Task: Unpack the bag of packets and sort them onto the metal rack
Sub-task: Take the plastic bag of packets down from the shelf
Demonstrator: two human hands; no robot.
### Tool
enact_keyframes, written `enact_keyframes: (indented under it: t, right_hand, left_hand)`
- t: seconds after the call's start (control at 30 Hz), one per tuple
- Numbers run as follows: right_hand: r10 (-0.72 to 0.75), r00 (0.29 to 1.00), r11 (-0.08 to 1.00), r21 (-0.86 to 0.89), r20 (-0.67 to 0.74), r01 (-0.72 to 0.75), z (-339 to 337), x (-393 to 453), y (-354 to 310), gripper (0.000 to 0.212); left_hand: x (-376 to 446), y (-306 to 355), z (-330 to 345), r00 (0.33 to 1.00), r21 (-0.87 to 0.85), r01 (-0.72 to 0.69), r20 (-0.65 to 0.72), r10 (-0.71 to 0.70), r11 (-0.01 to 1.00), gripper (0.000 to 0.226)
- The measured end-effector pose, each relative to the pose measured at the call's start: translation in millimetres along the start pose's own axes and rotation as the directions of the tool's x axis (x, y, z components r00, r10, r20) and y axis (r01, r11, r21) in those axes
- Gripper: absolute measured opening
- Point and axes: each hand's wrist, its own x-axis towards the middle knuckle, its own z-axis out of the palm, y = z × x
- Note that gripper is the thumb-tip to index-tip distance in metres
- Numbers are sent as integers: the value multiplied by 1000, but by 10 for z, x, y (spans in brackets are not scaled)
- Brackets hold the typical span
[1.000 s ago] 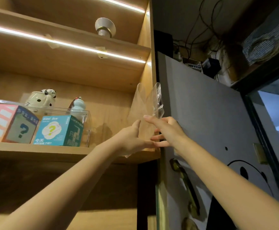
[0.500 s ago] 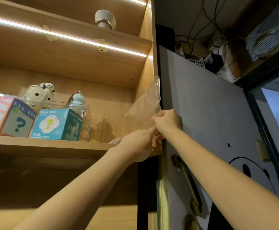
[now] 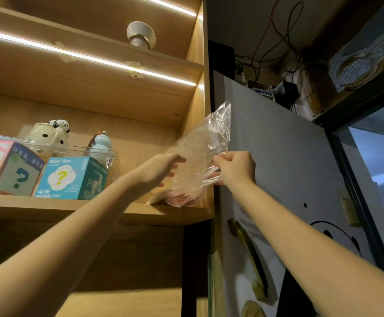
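At the right end of the wooden shelf [image 3: 49, 205], about the three o'clock side of the cabinet bay, a clear plastic bag [image 3: 200, 154] stands tilted, its bottom resting on the shelf board and its crinkled top leaning toward one o'clock against the cabinet's side wall. Something reddish shows through the plastic at the bag's bottom; what it is cannot be told. The right hand [image 3: 236, 168] has its fingers curled and pinches the bag's right edge, thumb on top. The left hand [image 3: 163, 168] lies against the bag's left face with fingers fairly straight, touching the plastic rather than closing round it. At nine o'clock from the bag, well apart, a teal box [image 3: 72, 178] printed "Blind Box" stands on the same shelf, with a pink box [image 3: 5, 167] beside it further left. Behind them sit a panda teapot [image 3: 49, 133] and a small pale bottle [image 3: 100, 144]. To the right of the cabinet hangs a grey door [image 3: 289, 168].
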Motion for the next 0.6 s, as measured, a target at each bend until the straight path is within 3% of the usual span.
enact_keyframes:
  t: [0.07,0.17,0.27,0.33,0.43,0.47,0.53,0.6]
  right_hand:
    - [-10,1000,999,52,-5,10,-69,51,-47,22]
    - [-30,1000,993,110,7,29,-198,113,-107,26]
    - [-49,997,984,173,67,37,-329,165,-162,17]
    - [-49,994,973,230,96,25,-407,184,-231,20]
    - [-28,990,933,359,139,-24,-519,208,-355,20]
    - [-24,988,916,400,154,-41,-554,217,-392,18]
    - [-24,982,870,488,190,-73,-608,239,-444,13]
    - [-21,975,829,548,223,-107,-636,261,-475,9]
  left_hand:
    - [8,-58,-105,996,-30,84,-8,-85,996,42]
    - [75,-155,-174,995,-67,75,-67,-80,995,42]
    - [111,-289,-169,990,-130,97,-93,-109,987,48]
    - [111,-369,-160,983,-159,157,-74,-171,975,72]
    - [137,-507,-199,972,-203,220,-39,-232,954,134]
    - [138,-525,-207,971,-189,229,-18,-236,955,142]
    - [81,-493,-191,972,-150,235,51,-230,961,125]
    - [23,-458,-184,972,-209,220,134,-195,953,79]
